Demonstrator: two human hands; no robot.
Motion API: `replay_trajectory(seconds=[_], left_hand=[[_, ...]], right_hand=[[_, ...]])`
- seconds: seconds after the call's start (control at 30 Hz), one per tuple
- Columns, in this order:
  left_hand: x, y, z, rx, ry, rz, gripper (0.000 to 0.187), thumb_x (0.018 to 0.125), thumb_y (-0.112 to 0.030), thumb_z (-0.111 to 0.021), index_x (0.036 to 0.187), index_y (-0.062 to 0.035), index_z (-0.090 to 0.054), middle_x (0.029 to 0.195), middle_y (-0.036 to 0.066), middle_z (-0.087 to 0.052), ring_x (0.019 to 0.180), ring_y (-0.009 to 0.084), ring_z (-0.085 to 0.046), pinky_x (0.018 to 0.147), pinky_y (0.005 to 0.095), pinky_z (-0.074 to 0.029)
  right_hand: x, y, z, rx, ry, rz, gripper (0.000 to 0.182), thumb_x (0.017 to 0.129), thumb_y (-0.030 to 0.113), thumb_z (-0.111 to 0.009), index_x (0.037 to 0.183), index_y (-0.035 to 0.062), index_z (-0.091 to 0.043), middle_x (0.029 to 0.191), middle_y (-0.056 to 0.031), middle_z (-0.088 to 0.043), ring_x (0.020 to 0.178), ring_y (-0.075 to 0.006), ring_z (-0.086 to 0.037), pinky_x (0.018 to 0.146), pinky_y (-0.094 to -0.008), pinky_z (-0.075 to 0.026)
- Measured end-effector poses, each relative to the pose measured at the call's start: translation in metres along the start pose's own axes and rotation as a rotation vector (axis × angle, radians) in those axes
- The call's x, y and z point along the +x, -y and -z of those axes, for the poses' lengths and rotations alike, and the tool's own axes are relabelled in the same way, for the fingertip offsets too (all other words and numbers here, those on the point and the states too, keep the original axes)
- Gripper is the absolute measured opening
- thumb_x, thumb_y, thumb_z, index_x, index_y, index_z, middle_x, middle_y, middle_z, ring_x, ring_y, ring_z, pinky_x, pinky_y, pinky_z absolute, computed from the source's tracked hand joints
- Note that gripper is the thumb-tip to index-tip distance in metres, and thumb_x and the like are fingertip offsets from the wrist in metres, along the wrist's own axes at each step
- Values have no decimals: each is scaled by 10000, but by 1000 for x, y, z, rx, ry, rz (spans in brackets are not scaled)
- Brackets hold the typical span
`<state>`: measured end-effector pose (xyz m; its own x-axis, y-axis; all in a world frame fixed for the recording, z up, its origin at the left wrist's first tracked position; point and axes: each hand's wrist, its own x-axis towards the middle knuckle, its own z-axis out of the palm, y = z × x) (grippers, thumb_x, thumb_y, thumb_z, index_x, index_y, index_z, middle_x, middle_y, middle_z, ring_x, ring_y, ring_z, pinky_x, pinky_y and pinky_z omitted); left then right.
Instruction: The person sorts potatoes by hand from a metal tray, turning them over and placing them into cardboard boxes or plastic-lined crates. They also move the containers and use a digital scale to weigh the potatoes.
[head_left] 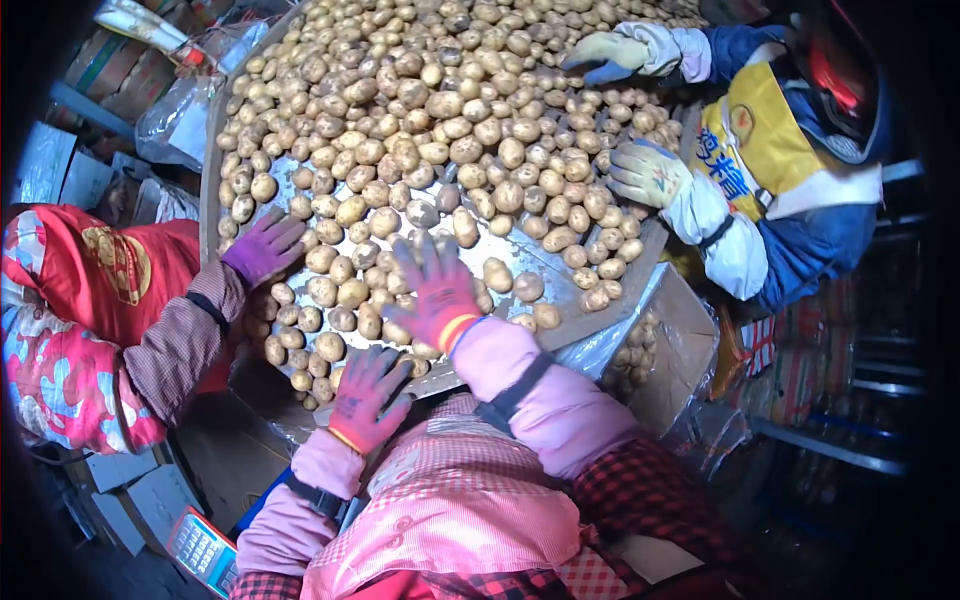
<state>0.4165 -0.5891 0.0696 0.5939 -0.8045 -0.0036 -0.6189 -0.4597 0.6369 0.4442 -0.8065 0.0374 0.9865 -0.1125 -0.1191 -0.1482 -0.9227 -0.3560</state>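
A large heap of potatoes covers the sorting table, thinning out toward my side. My right hand, in a pink and grey glove, reaches over the near potatoes with its fingers spread. Loose potatoes lie around its fingertips and beside the wrist. At the table's near edge is my left hand, gloved the same way, with its fingers apart and close to the potatoes at the front. Neither hand appears to grip a potato, though the palms are hidden.
To the left, a co-worker's purple-gloved hand lies by the potatoes. Another co-worker's two gloved hands rest at the heap's right side. A plastic-lined box with potatoes stands below the right edge. Flattened cartons are at lower left.
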Motion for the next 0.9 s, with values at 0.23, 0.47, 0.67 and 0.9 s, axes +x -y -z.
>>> replay_trajectory(seconds=[0.23,0.47,0.67,0.9], left_hand=[[23,40,14,213,-85,160,506,808,-274,-661,1284,-138,-555,1405,168,-433,1313,430,-357,1076,541,-279],[28,24,9,126,-252,188,496,812,-241,-638,1277,-86,-560,1373,169,-465,1268,421,-412,1069,541,-293],[33,14,18,46,-220,174,463,818,-227,-635,1253,-81,-577,1325,167,-504,1258,415,-424,1053,535,-316],[26,2,25,-51,-151,183,483,805,-158,-641,1270,-48,-568,1342,178,-516,1210,383,-488,996,454,-380]], right_hand=[[119,-105,44,502,-463,159,420,816,184,-673,1204,52,-582,1141,-187,-606,1077,-367,-569,967,-423,-440],[131,-160,62,-2,-337,-35,674,814,489,-643,1382,163,-483,1364,-194,-483,1266,-349,-460,1057,-416,-379],[79,-126,76,237,133,486,418,823,374,-652,1172,145,-632,1124,-100,-629,1095,-301,-580,944,-393,-465],[148,-105,63,-562,73,125,489,849,79,-539,1277,316,-542,1335,-129,-479,1032,-308,-624,860,-398,-518]])
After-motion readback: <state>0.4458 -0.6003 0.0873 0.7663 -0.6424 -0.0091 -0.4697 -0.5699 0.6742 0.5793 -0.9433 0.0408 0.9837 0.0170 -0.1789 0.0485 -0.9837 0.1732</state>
